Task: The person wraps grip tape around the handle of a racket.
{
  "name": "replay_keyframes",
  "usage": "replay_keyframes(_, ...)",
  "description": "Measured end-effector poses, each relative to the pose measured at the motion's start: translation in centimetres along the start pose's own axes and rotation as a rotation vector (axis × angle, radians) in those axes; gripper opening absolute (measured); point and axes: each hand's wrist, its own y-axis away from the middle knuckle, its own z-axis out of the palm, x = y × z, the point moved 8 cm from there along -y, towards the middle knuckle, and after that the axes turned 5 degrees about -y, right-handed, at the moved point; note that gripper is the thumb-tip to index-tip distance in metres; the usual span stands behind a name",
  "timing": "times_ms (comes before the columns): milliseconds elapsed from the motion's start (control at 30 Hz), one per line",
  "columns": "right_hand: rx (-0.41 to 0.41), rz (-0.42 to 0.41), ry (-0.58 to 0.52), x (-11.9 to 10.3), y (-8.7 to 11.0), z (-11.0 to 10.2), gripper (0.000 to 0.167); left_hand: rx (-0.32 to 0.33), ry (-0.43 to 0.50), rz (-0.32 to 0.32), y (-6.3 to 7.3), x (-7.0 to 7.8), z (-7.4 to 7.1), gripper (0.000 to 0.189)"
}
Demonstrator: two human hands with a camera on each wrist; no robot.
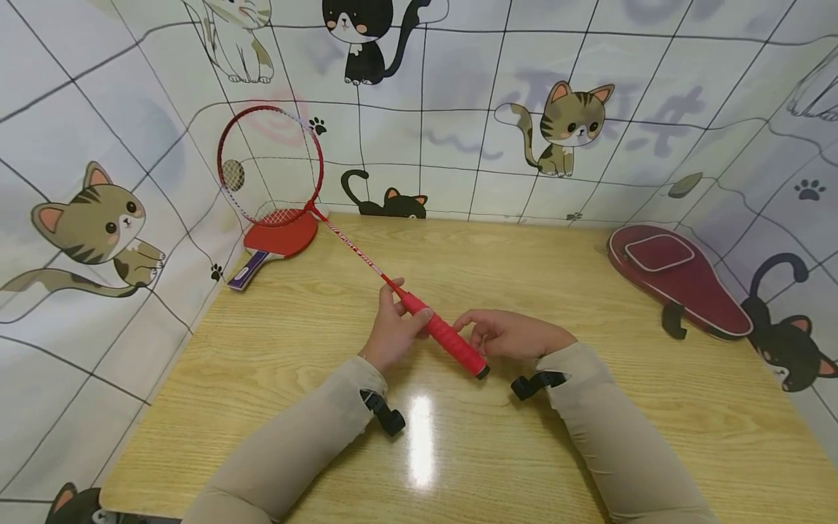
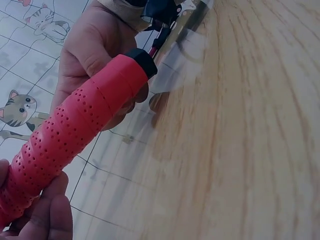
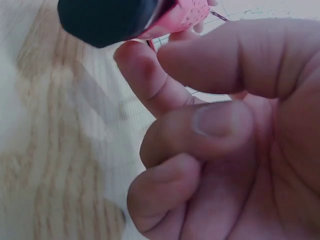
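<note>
A red and white badminton racket (image 1: pixel 353 249) slants across the middle of the head view, its head to the far left. My left hand (image 1: pixel 393 331) holds it at the upper part of the red perforated handle (image 2: pixel 70 130), thumb on top and fingers beneath. My right hand (image 1: pixel 517 335) is beside the lower handle, its index finger reaching toward the grip. In the right wrist view, the index fingertip and thumb sit just under the black butt cap (image 3: pixel 105 20), while the other fingers curl loosely with nothing in them.
A red table tennis paddle (image 1: pixel 288 236) with a purple handle lies at the back left of the wooden table (image 1: pixel 262 349), behind the racket's head. At the right lies a dark red paddle case (image 1: pixel 687 284). Cat-printed cloth (image 1: pixel 458 80) hangs around the table's back and sides.
</note>
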Motion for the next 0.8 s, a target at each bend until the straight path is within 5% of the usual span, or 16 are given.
replay_keyframes(500, 0.066, 0.013, 0.013, -0.9, -0.2, 0.4, 0.041, 0.024, -0.015, -0.014, -0.1, -0.3, -0.2, 0.077)
replay_keyframes(800, 0.09, 0.028, -0.026, -0.7, 0.2, 0.9, 0.036, -0.026, 0.047, 0.015, 0.3, -0.1, 0.7, 0.076)
